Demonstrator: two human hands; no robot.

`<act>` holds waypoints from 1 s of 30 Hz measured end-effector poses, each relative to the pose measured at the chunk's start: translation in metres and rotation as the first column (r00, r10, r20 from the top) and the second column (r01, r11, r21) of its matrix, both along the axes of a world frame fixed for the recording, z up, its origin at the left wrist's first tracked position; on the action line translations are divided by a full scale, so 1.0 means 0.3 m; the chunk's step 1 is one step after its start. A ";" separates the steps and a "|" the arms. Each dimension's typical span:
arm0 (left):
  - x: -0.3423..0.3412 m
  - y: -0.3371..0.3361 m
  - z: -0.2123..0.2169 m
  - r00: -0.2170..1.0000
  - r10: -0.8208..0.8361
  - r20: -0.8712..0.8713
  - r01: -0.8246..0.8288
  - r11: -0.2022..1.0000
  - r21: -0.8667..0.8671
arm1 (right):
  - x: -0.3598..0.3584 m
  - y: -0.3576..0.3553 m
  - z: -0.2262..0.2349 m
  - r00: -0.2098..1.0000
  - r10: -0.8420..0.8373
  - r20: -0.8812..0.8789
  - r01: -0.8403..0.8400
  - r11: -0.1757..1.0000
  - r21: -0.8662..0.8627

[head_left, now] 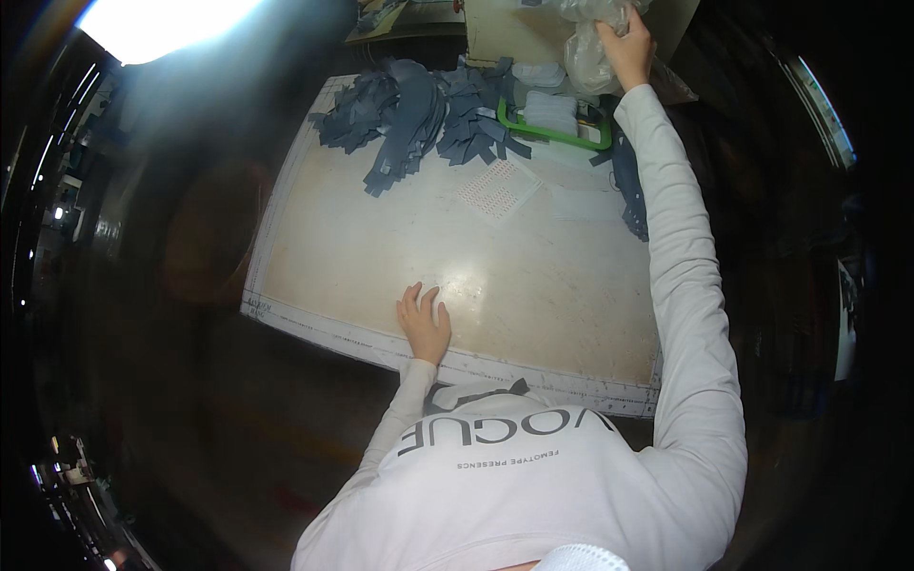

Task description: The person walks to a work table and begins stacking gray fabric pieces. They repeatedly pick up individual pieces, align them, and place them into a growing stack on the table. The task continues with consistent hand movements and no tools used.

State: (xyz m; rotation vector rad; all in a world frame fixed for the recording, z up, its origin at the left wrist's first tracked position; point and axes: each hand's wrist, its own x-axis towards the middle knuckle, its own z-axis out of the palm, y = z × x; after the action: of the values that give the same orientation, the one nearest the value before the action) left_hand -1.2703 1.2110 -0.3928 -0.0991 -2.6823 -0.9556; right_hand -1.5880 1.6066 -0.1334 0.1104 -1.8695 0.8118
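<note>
At the far right, my right hand (630,52) reaches out with its arm stretched. Its fingers are closed on a crumpled clear plastic bag (587,59), whose contents I cannot make out. My left hand (425,328) rests on the near edge of the pale table (362,257), fingers spread and nothing in them. Just below the bag lies a green-rimmed tray (555,139) with stacked white pieces (550,112) in it. Dark grey-blue cut fabric pieces (409,114) are heaped along the far side, left of the tray.
A sheet with rows of small red marks (498,190) lies mid-table. More dark fabric pieces (628,186) hang by the right edge, next to my right sleeve. Marked white strips (324,328) border the tabletop. A bright lamp (167,24) glares at upper left.
</note>
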 end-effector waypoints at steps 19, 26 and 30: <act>-0.516 -0.096 0.050 0.999 -0.016 -0.036 0.021 0.991 0.133 | 0.646 -0.204 -0.558 0.642 0.151 0.751 -0.311 0.947 0.075; -1.097 -0.123 0.160 0.957 0.076 0.280 0.010 0.956 -0.294 | 0.917 -0.530 -0.821 0.585 -0.066 0.808 -0.195 0.956 0.219; -1.201 -0.149 0.148 0.894 0.051 0.445 0.158 0.894 -0.420 | 0.933 -0.553 -0.861 0.619 -0.099 0.779 -0.165 0.954 0.251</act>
State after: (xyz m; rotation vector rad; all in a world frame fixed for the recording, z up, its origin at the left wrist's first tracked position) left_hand -1.6307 1.1663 -0.3483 -0.0556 -3.3039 -0.3771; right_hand -1.3083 1.4408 -0.3916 -0.0400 -2.8530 0.6253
